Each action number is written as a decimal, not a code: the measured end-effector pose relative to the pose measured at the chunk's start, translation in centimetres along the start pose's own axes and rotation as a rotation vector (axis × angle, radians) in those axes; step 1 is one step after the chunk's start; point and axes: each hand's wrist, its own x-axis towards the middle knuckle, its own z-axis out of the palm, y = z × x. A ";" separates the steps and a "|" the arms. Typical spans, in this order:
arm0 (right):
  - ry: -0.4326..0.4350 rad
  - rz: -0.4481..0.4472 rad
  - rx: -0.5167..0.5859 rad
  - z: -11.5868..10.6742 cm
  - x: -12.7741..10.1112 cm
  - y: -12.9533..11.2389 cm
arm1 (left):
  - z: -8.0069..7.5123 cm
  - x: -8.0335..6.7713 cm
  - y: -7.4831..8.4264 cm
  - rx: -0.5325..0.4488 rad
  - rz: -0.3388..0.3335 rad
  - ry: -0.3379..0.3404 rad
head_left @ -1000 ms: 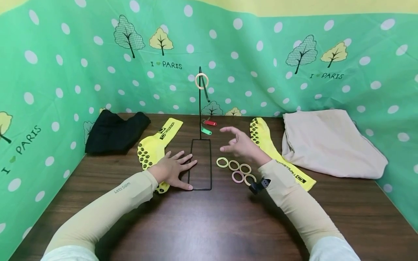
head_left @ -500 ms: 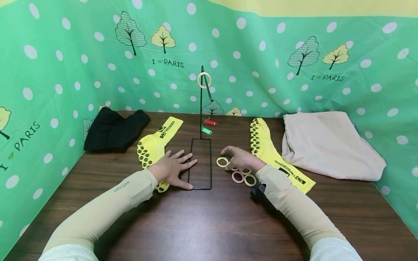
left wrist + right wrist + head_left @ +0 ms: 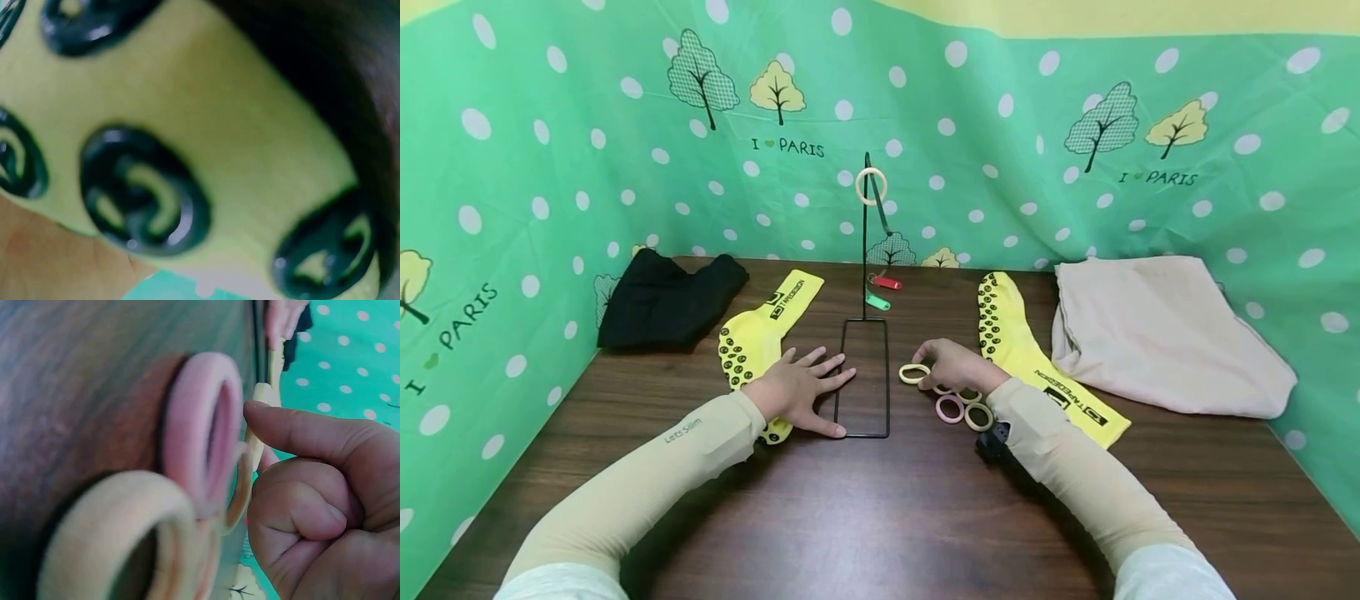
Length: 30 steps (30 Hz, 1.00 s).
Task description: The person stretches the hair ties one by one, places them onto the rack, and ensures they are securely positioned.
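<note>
The yellow ring (image 3: 914,373) lay on the counter (image 3: 880,508) beside the stand base (image 3: 865,377), at the head of the ring cluster (image 3: 961,407). The right hand (image 3: 953,365) appeared to pinch it, fingers (image 3: 300,434) curled, though contact was partly hidden. The left hand (image 3: 796,392) pressed flat, fingers spread, on the base and the yellow sock (image 3: 760,337). A shallow pinch could let the ring slip, or drag neighbouring rings out of place.

A blurred yellow sock (image 3: 206,125) with black ring-shaped grip dots (image 3: 147,190) filled the frame, very close.
</note>
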 end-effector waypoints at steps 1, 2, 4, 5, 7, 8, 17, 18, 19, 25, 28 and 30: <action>0.006 -0.008 -0.004 0.0 -0.2 -0.1 | 0.0 0.0 0.0 -0.002 0.002 -0.003; 0.012 -0.014 -0.002 -0.1 -0.4 -0.1 | 0.0 -0.1 0.1 -0.004 0.003 -0.005; 0.019 -0.025 0.005 -0.2 -0.9 -0.4 | 0.0 -0.1 0.1 -0.008 0.006 -0.006; 0.021 -0.033 0.013 -0.2 -1.2 -0.5 | 0.0 -0.1 0.1 -0.008 0.005 -0.007; 0.021 -0.055 0.028 -0.3 -1.8 -0.9 | 0.0 -0.1 0.1 -0.005 0.005 -0.002; 0.019 -0.069 0.036 -0.3 -2.1 -1.1 | 0.0 -0.1 0.0 -0.003 0.004 0.001; 0.014 -0.245 0.127 -1.2 -5.8 -4.5 | -0.1 0.0 0.0 -0.004 -0.002 -0.002; 0.017 -0.264 0.127 -1.4 -6.4 -5.0 | -0.1 0.0 0.1 -0.005 -0.003 -0.003; 0.024 -0.280 0.123 -1.5 -7.0 -5.5 | -0.1 0.0 0.1 -0.007 -0.004 -0.005; 0.074 -0.347 0.125 -2.6 -10.7 -8.5 | -0.1 -0.2 0.1 -0.018 0.000 -0.002; 0.120 -0.406 0.107 -3.1 -12.4 -9.8 | -0.1 -0.3 0.1 -0.017 0.000 0.000; 0.160 -0.460 0.087 -3.4 -13.3 -10.6 | -0.2 -0.2 0.1 -0.016 0.000 0.001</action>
